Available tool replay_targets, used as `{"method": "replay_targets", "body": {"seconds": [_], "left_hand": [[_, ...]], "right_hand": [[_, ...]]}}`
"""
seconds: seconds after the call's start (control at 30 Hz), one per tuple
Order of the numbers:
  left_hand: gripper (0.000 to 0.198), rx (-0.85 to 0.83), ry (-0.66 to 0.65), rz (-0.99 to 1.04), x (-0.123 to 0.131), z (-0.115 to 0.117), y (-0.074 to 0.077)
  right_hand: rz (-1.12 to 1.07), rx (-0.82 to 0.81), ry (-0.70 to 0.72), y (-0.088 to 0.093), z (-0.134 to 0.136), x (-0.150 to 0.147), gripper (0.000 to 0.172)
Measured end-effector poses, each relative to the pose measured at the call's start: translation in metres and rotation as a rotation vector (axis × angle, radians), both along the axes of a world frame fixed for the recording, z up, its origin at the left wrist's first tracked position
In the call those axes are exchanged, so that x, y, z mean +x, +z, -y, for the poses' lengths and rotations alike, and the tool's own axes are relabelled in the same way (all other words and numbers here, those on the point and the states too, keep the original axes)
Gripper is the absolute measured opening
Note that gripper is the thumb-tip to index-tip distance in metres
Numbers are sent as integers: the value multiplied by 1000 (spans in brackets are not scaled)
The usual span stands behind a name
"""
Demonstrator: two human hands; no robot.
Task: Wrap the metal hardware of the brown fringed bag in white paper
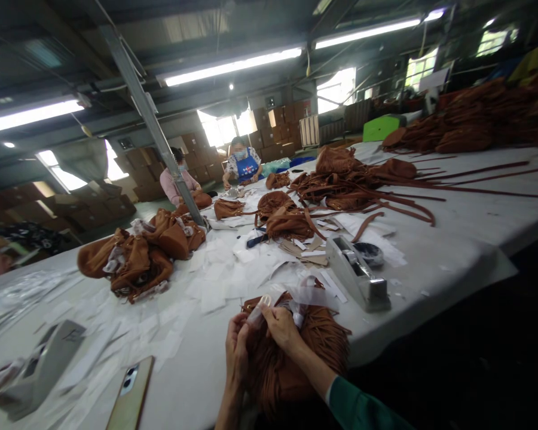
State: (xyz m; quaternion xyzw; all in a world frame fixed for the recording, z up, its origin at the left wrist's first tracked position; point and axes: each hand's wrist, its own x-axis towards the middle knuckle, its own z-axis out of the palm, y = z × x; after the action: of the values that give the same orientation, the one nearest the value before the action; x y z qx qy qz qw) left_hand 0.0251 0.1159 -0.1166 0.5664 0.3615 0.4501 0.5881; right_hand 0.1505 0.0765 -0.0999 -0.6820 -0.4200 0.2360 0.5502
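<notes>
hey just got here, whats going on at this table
A person's left hand and right hand are together over a brown fringed bag at the near edge of the table, pinching what looks like a small clear plastic piece. A tape dispenser stands just beyond, to the right, and a heap of brown bags lies to the left. Farther back are two other people, one in a blue apron.

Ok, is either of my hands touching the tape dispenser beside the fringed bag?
No, the left hand and right hand are both at the fringed bag, with the tape dispenser standing clear of them.
</notes>
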Motion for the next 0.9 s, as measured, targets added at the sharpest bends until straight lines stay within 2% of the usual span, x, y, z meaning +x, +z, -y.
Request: {"method": "replay_targets", "body": {"seconds": [0.07, 0.23, 0.33, 0.57, 0.77, 0.9], "left_hand": [[55, 66, -2, -81, -10, 2, 1], [41, 205, -38, -283, -23, 16, 4], [40, 217, -51, -268, -19, 18, 13], [40, 166, -129, -257, -7, 3, 31], [30, 429, -53, -459, -6, 10, 40], [27, 466, -134, -427, -8, 11, 42]], "right_hand": [[-8, 1, -14, -3, 0, 0, 62], [-24, 20, -38, -7, 2, -1, 63], [-34, 45, -26, -6, 5, -2, 66], [-31, 111, -3, -5, 12, 0, 68], [102, 161, -16, -11, 20, -2, 64], [174, 181, 32, -17, 26, -4, 62]]}}
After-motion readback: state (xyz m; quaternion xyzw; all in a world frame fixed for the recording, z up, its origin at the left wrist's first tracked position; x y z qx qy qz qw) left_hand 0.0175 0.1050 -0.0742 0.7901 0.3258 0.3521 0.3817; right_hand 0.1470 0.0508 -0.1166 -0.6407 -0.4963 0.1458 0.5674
